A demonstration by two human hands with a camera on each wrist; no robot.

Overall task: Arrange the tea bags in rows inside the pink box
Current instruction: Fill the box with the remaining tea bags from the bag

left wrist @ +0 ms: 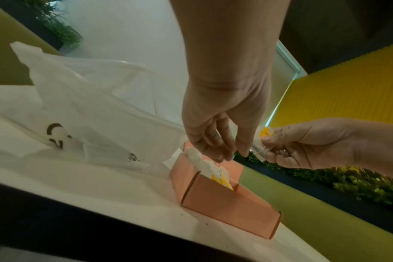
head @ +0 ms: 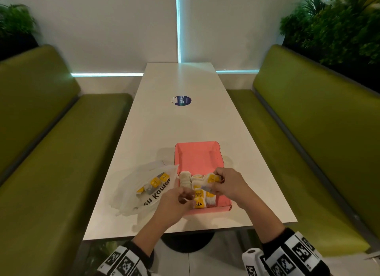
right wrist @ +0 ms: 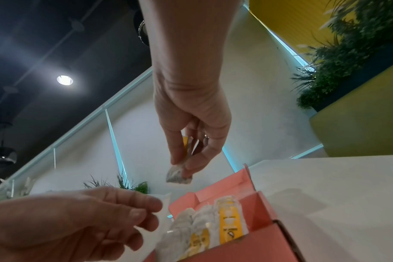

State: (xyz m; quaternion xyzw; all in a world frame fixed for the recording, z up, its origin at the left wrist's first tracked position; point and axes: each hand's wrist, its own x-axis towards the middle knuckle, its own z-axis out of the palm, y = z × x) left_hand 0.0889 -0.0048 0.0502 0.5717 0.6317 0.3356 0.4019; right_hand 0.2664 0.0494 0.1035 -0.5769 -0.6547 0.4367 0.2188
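Pink cardboard forms the open box [head: 197, 158], a shallow tray with low upright walls and folded corner flaps, sitting on the white counter [head: 178, 123] close to its near edge. Its far half shows bare pink floor. The near half holds tea bags [head: 198, 193]: pale, crinkled paper pouches, several carrying bright yellow tags with dark print, one reading "TEA". They stand on edge, packed close together in short lines against the near and left walls, though how neat the rows are is hard to judge.

Right hand [head: 228, 183] hovers over the box's near right part. Its grip is closed in a pinch, thumb and fingertips holding one tea bag [right wrist: 178, 176] by its upper part, so the greyish pouch hangs below the fingers and a yellow tag shows between them.

Left hand [head: 174, 201] sits above the box's near left corner, its grip loose, the fingers lightly curled and holding nothing I can make out.

Just left of the box, touching its wall, lies a crumpled translucent plastic bag [head: 141, 185] with dark lettering; more yellow-tagged tea bags show through it.
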